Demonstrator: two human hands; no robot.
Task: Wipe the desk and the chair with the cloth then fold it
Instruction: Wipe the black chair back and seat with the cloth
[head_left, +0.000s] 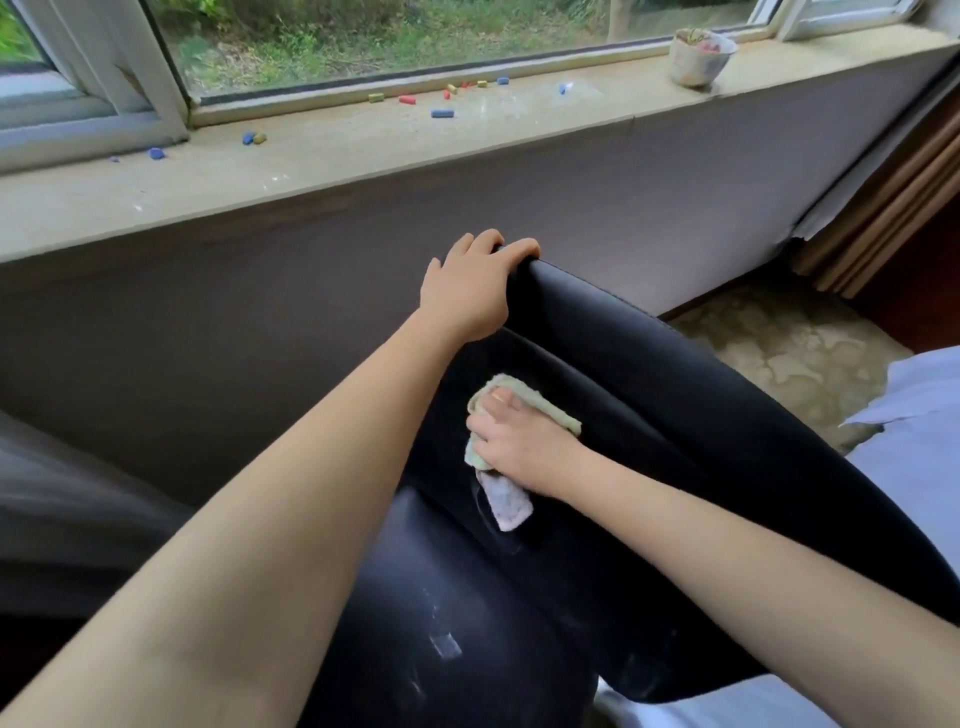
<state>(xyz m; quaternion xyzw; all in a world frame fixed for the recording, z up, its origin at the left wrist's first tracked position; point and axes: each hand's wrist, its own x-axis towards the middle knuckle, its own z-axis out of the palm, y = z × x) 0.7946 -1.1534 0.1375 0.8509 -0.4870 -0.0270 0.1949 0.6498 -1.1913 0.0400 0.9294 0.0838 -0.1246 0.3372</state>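
Chair (675, 415): black, smooth leather-look, backrest turned toward camera, seat pad below w/ pale scuffs and dusty smears.

L hand (470, 291): on top edge of chair backrest, fingers curled over the rim, thumb on near side. Firm hold on chair itself, nothing else in it.

R hand (519, 441): lower on the backrest, about mid-height, palm down on the cloth (506, 506). Fingers bent over a bunched wad of it, pressing it to the chair surface. Thumb position hidden, can't tell.

Cloth: small, soft, terry-type. Pale green/cream where it bulges out above the fingers. A greyer, faintly checked corner hangs loose below the hand, flat against the backrest. Crumpled, not folded.

Behind chair: grey wall, then stone windowsill (363, 150) above chair top. Sill has scattered chalk bits (441, 113) in blue, red and yellow, plus a small whitish pot (698, 57) toward the chair's R side.

R of chair: patterned floor (779, 353), brown curtain (883, 208) further back, pale blue fabric (924, 415) at frame edge.
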